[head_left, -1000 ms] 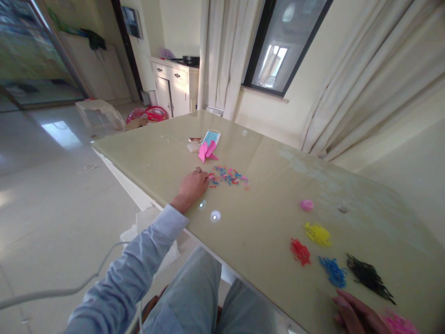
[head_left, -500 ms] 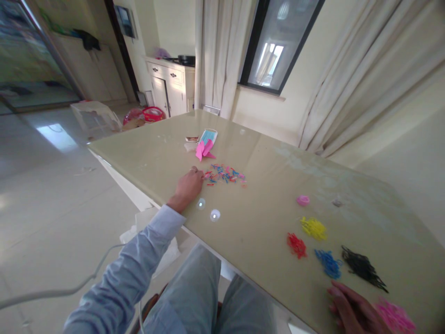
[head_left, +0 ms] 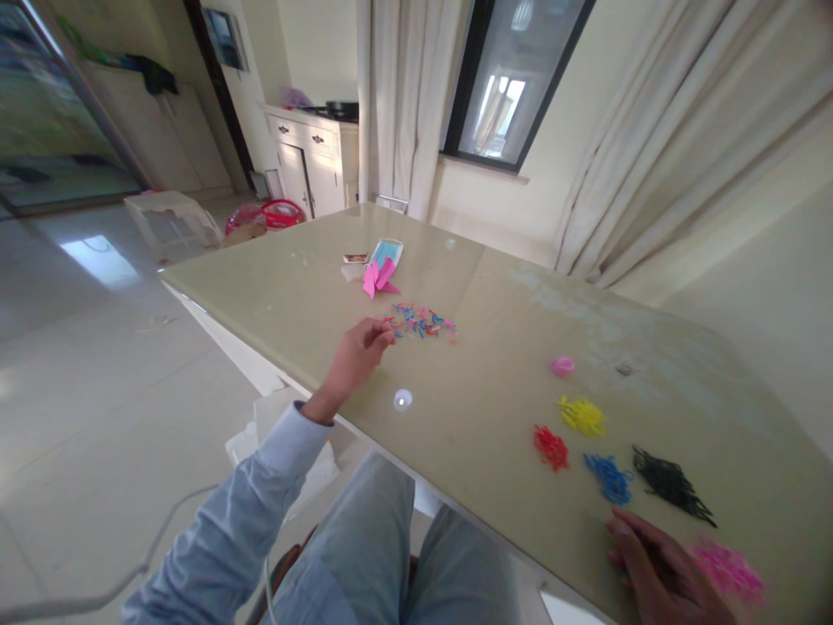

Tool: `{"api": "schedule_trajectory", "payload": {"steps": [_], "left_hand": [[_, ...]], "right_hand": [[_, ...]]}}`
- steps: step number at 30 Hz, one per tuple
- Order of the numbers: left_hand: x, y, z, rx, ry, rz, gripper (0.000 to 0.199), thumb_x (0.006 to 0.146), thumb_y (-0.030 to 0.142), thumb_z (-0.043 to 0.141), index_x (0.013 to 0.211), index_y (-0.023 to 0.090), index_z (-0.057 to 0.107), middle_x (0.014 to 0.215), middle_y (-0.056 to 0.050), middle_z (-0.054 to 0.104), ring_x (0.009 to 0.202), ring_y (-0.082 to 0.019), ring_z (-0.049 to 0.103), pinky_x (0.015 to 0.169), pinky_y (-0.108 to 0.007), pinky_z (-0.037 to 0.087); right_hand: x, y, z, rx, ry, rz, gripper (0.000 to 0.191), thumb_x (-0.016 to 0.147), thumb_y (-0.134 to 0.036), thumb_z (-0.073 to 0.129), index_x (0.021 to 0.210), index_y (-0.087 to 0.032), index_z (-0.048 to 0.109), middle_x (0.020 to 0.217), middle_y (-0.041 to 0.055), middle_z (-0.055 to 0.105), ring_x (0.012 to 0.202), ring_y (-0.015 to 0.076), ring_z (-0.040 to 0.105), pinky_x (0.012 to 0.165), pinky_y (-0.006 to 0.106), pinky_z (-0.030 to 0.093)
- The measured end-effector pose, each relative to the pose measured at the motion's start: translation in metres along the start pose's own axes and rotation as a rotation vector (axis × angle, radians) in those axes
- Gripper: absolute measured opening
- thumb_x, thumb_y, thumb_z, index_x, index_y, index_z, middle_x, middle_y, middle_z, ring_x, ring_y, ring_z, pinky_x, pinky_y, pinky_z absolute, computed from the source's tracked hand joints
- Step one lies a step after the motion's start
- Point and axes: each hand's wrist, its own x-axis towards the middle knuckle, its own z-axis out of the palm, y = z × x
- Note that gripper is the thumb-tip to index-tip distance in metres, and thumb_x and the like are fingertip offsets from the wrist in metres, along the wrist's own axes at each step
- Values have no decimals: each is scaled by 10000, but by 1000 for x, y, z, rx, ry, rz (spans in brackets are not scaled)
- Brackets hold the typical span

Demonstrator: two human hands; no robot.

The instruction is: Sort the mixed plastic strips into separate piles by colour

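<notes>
My left hand (head_left: pixel 359 354) is pinched together at the left edge of a scattered pile of small coloured pieces (head_left: pixel 420 322); whatever lies between its fingertips is too small to name. Thumb and fingers of my right hand (head_left: pixel 657 560) are drawn together low on the right, beside a pink pile (head_left: pixel 729 569); what it holds, if anything, cannot be seen. Near it are a blue pile (head_left: pixel 609 478), a black pile (head_left: pixel 673 486), a red pile (head_left: pixel 551 447) and a yellow pile (head_left: pixel 582 417). A round pink item (head_left: pixel 562 366) sits behind them.
Pink paper pieces (head_left: pixel 380 278) overlap a blue mask (head_left: pixel 386 253) toward the back of the table (head_left: pixel 482 382). A small white disc (head_left: pixel 403 400) lies near the front edge. A white cabinet (head_left: pixel 312 161) and a pale stool (head_left: pixel 173 226) stand beyond.
My left hand has lifted slightly and turned, its thumb now showing, and it covers the spot where a second disc was. My right hand stays near the pink pile. The view has shifted slightly.
</notes>
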Motion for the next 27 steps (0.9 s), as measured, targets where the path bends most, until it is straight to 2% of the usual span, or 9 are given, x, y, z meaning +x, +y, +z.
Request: {"api": "schedule_trajectory", "payload": {"steps": [3,7,14,17,22,27], "left_hand": [[-22,20,13,-370,-117,-146,344,715,427,751,871,161,599,703,24,604,466,-46,418,449,-193,326],[-48,44,36,-575,-247,-288,437,627,393,854,908,153,622,712,25,614,477,-25,423,450,-171,320],[-77,74,82,-706,-421,-355,368,672,371,834,917,155,666,850,-50,728,457,-13,420,436,-172,301],[-86,86,100,-739,-492,-387,356,673,361,834,915,163,666,865,-49,738,445,-12,417,431,-172,303],[-96,97,128,-749,-550,-399,357,649,358,843,882,157,663,765,-13,699,439,-20,422,422,-178,311],[-103,100,155,-710,-581,-367,350,651,363,834,882,158,668,619,39,607,449,-33,420,431,-178,321]], "right_hand": [[-1,-2,1,-7,-1,-7,507,705,-600,681,961,-169,754,736,67,753,624,232,692,552,285,564],[-1,-6,4,22,18,-49,464,686,-577,688,891,-167,759,776,79,765,632,224,697,589,281,574],[-6,-10,10,92,33,-137,367,777,-515,644,875,-175,741,734,65,744,579,188,666,561,274,549],[-6,-7,11,97,38,-162,334,810,-482,622,881,-177,736,704,55,727,564,176,649,547,270,532],[-6,-2,13,124,29,-197,288,848,-432,608,911,-180,732,772,62,736,610,169,655,581,272,541],[-8,-1,15,147,18,-205,259,877,-400,595,930,-184,728,768,53,727,616,163,648,587,271,543]]}}
